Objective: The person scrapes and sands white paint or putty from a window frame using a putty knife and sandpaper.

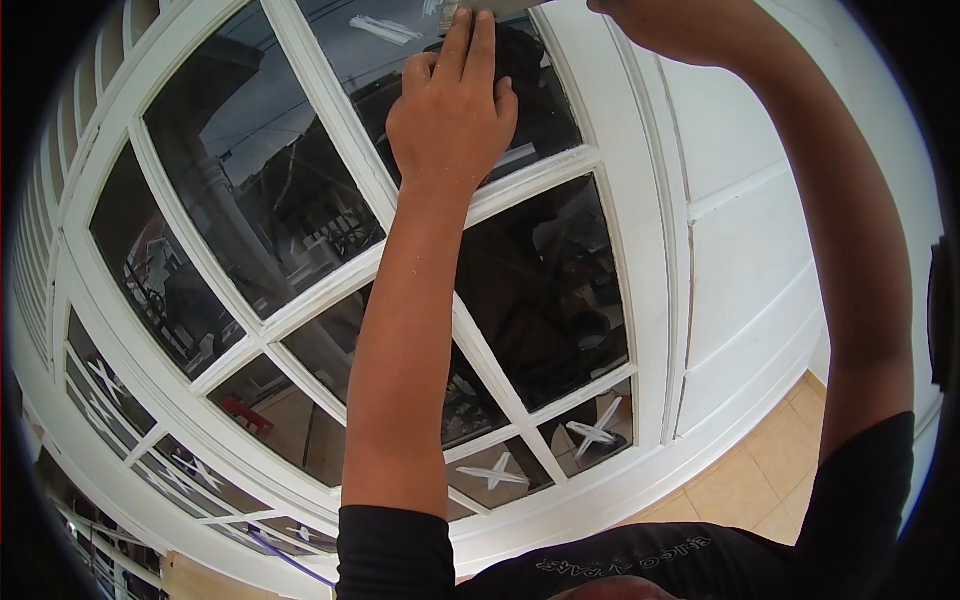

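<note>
My left hand (455,115) is raised against the white-framed window, its fingers stretched upward and the thumb apart. Its index and middle fingertips rest on a flat scraper blade (512,6) at the top edge of the view. From the right, my right hand (672,22) reaches to that same scraper with its fingers curled, partly cut off by the frame edge. The handle is hidden. Beside the fingers, a dark glass pane (350,75) carries a white smear (385,30).
White wooden bars (330,275) divide the dark reflective panes. White X-shaped ornaments (595,435) show at the lower panes. A white panelled wall (745,260) stands to the right, above tan floor tiles (750,470). A slatted white shutter (35,250) lies far left.
</note>
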Demonstrator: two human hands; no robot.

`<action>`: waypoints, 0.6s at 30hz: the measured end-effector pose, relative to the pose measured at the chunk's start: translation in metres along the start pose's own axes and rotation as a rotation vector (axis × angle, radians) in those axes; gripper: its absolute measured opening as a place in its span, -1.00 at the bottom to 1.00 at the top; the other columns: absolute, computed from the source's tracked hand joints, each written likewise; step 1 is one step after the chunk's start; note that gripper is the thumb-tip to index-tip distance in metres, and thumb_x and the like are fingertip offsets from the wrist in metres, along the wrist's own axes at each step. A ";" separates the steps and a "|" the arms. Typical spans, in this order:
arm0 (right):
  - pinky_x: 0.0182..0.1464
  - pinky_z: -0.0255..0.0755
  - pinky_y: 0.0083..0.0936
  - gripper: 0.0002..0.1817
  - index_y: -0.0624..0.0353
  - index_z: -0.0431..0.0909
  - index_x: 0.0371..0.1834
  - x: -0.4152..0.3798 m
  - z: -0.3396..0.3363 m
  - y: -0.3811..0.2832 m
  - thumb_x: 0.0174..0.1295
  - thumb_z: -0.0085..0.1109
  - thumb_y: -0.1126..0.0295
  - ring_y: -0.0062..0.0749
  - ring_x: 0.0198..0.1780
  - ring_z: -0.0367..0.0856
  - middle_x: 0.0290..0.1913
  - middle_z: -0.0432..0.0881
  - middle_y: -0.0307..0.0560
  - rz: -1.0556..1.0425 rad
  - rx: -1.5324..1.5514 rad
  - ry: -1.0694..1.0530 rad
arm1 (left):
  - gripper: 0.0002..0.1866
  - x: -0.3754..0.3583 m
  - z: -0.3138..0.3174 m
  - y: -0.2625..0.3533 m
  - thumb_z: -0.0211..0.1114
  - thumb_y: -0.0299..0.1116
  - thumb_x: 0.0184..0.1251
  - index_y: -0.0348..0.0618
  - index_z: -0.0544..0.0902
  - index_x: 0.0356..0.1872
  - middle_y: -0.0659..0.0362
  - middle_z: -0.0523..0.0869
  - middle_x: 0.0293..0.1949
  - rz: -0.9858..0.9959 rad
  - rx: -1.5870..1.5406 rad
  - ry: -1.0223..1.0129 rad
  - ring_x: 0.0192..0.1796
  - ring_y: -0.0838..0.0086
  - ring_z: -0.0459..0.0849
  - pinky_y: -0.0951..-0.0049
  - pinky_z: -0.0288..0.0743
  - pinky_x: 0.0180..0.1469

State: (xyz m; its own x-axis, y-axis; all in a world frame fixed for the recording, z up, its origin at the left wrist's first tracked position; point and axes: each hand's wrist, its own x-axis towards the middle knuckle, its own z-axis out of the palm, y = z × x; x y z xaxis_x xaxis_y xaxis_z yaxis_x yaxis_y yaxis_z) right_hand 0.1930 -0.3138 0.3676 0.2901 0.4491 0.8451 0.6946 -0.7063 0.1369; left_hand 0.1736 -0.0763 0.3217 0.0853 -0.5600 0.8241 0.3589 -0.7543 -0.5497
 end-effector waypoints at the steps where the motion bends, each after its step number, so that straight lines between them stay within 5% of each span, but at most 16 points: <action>1: 0.15 0.60 -0.25 -0.62 -0.01 0.74 0.26 0.001 0.003 -0.001 0.47 0.07 0.48 -0.20 0.03 0.70 0.02 0.73 0.02 0.002 -0.007 -0.004 | -0.21 0.000 0.001 0.000 0.50 -0.30 0.09 -0.06 0.53 0.47 0.09 0.64 0.39 0.001 -0.001 -0.001 -0.04 0.17 0.72 0.33 0.72 -0.04; 4: 0.13 0.60 -0.27 -0.60 -0.05 0.74 0.26 0.005 0.012 0.001 0.45 0.09 0.49 -0.21 0.02 0.70 0.00 0.72 0.00 0.040 -0.051 -0.008 | -0.19 -0.004 0.007 -0.001 0.50 -0.29 0.10 -0.06 0.51 0.48 0.09 0.63 0.40 -0.022 0.014 0.007 -0.02 0.15 0.72 0.33 0.72 -0.03; 6: 0.12 0.61 -0.28 -0.59 -0.07 0.73 0.27 -0.006 0.000 -0.002 0.43 0.10 0.49 -0.21 0.03 0.69 0.01 0.71 -0.01 0.022 -0.015 -0.027 | -0.32 -0.008 0.016 -0.002 0.45 -0.19 0.24 0.22 0.55 0.45 0.34 0.61 0.42 -0.044 0.033 0.004 0.05 0.31 0.68 0.36 0.79 -0.13; 18: 0.13 0.60 -0.27 -0.60 -0.06 0.71 0.30 -0.007 -0.007 -0.015 0.47 0.09 0.47 -0.24 0.04 0.68 0.04 0.70 0.01 0.071 -0.034 -0.117 | -0.31 -0.009 0.018 -0.004 0.46 -0.15 0.23 0.11 0.56 0.45 0.35 0.62 0.42 -0.066 0.044 0.049 0.02 0.33 0.66 0.41 0.79 -0.16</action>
State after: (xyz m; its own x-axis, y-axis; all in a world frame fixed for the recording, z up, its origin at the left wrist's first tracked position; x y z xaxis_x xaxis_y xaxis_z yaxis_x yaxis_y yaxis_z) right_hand 0.1762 -0.3103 0.3634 0.4139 0.4566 0.7876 0.6473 -0.7559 0.0980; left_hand 0.1880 -0.0623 0.3186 0.0153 -0.5264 0.8501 0.4031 -0.7748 -0.4870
